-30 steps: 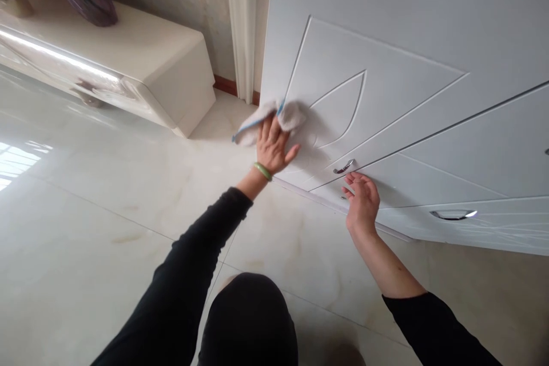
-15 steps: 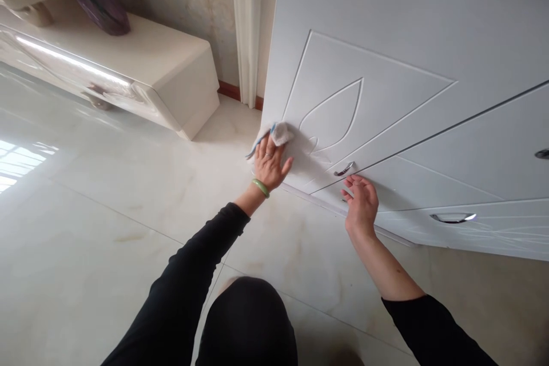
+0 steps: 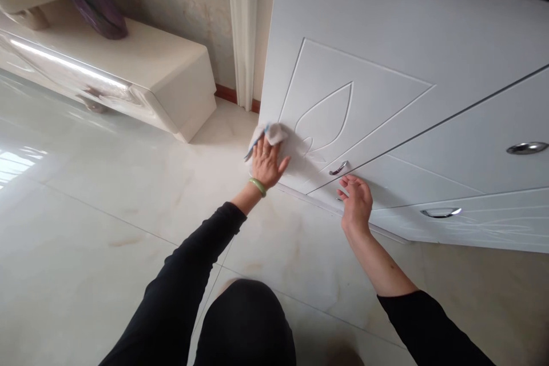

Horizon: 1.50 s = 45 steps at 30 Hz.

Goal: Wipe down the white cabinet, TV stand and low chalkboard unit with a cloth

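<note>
My left hand (image 3: 266,167), with a green bangle and a ring, presses a pale cloth with a blue edge (image 3: 274,133) against the lower left part of a white cabinet door (image 3: 321,111). The cloth sticks out past the fingertips and over the door's outer edge. My right hand (image 3: 357,201) is by the door's lower edge, just below a small chrome handle (image 3: 338,168). Its fingers are loosely bent and apart, with nothing visible in them. Whether the fingertips touch the door edge, I cannot tell.
More white cabinet fronts run to the right, with a drawer handle (image 3: 441,213) and an oval handle (image 3: 526,148). A low cream cabinet (image 3: 184,86) stands at the left, bearing a green and purple vase (image 3: 92,3). My knee (image 3: 246,320) is below, over glossy floor tiles (image 3: 128,200).
The view has tilted slightly, bringing more of the cabinet's top and the oval handle into sight. The cloth and both hands hold nearly the same places on the cabinet.
</note>
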{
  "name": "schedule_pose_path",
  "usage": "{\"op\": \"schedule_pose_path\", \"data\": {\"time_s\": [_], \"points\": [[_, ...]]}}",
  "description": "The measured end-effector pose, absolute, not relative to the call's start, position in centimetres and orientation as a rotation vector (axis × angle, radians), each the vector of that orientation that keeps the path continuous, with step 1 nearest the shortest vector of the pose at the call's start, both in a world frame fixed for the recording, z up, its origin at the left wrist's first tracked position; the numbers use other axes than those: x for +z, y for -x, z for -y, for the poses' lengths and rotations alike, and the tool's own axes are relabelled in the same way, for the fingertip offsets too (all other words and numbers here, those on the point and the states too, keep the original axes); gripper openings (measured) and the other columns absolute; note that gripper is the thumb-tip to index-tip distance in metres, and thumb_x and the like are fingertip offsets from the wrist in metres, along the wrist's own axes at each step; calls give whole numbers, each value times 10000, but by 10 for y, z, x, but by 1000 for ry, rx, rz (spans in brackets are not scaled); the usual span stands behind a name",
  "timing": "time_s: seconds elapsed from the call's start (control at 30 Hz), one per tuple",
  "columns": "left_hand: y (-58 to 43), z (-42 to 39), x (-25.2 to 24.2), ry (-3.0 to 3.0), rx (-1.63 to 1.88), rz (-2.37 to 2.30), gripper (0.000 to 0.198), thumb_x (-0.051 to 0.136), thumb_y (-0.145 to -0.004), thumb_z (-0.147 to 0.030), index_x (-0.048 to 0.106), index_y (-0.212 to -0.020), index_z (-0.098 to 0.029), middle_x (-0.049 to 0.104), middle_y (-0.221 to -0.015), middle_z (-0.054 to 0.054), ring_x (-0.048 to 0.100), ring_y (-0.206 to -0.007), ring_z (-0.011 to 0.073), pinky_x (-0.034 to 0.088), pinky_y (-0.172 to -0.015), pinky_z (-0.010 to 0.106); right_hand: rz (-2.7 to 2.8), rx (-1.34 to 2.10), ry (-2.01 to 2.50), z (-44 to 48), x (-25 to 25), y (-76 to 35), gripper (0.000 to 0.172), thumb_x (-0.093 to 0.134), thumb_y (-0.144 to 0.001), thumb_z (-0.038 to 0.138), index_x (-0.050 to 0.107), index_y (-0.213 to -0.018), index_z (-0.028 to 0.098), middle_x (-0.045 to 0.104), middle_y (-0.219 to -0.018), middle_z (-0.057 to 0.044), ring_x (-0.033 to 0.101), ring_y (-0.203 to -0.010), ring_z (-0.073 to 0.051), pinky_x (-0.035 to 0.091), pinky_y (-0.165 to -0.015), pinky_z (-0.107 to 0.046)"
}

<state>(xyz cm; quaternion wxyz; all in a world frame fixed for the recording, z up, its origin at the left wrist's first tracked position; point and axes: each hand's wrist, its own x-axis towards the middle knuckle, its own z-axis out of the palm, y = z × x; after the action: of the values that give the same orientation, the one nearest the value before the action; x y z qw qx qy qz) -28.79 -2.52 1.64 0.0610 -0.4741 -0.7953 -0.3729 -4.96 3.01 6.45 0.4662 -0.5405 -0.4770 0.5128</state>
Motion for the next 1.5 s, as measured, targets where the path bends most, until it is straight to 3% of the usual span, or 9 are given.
{"op": "schedule_pose_path", "data": {"time_s": [0.3,0.47,0.6,0.83,0.97,1.13,1.3,1.43,1.5], "points": [[309,-42,158,1619,-1340,1671,682,634,-912,-722,652,-1454,-309,465,-1666,81,298,-1628,373,111,-1380,587,1154,1215,1351,-39,62,38,366,714,-822,546,641,-1008,239,712,-1184,-36,688,-1143,-199,544,-875,-325],[287,-28,60,1694,-1405,2095,559,712,-866,-678,783,-1171,-215,587,-1552,162,411,-1544,437,285,-1309,614,1165,1233,1346,-33,59,42,361,712,-832,544,652,-1001,231,710,-1198,-52,684,-1140,-198,549,-893,-333],[270,-11,-31,1589,-1325,2440,545,721,-886,-540,757,-1270,-157,596,-1517,241,452,-1497,493,288,-1280,668,1173,1253,1388,-23,57,38,366,716,-830,548,664,-1011,234,714,-1207,-55,688,-1140,-201,550,-883,-325],[247,36,-90,1262,-1827,2673,445,540,-886,-114,729,-1287,-159,533,-1586,205,347,-1604,351,266,-1342,553,1256,1318,1416,6,37,35,450,714,-817,602,663,-1052,221,730,-1202,-103,696,-1148,-245,581,-872,-362],[223,72,-86,928,-2168,2781,306,520,-845,-135,748,-1048,-146,722,-1113,163,686,-1157,310,558,-1067,488,1567,1475,1381,25,24,44,498,701,-834,607,679,-1172,242,691,-1384,-132,663,-1284,-309,573,-1025,-485],[192,110,-49,878,-2719,2737,275,517,-858,-229,740,-1003,-158,684,-815,45,630,-721,161,554,-685,279,2074,1511,1146,47,15,57,947,868,-690,390,506,-1562,325,450,-1683,-60,422,-1562,-331,417,-1263,-526],[195,134,-17,741,-2500,2678,483,707,-874,-429,696,-1293,-188,696,-1183,136,696,-1091,265,590,-969,430,1791,1668,1305,54,14,75,556,776,-797,517,708,-1275,240,771,-1254,-80,708,-1208,-332,544,-1118,-516],[181,148,-24,1377,-2042,2483,810,764,-854,-581,525,-1558,-258,392,-1668,199,406,-1573,382,450,-1244,556,1329,1975,1287,54,29,92,621,747,-793,677,724,-1256,264,774,-1258,-62,714,-1205,-308,585,-1076,-475],[175,149,-33,1578,-2051,2399,712,715,-909,-551,542,-1541,-272,446,-1655,181,430,-1570,365,464,-1246,559,1235,2203,1165,57,40,97,649,649,-845,770,741,-1259,279,746,-1337,-60,668,-1311,-294,562,-1126,-463]]}}
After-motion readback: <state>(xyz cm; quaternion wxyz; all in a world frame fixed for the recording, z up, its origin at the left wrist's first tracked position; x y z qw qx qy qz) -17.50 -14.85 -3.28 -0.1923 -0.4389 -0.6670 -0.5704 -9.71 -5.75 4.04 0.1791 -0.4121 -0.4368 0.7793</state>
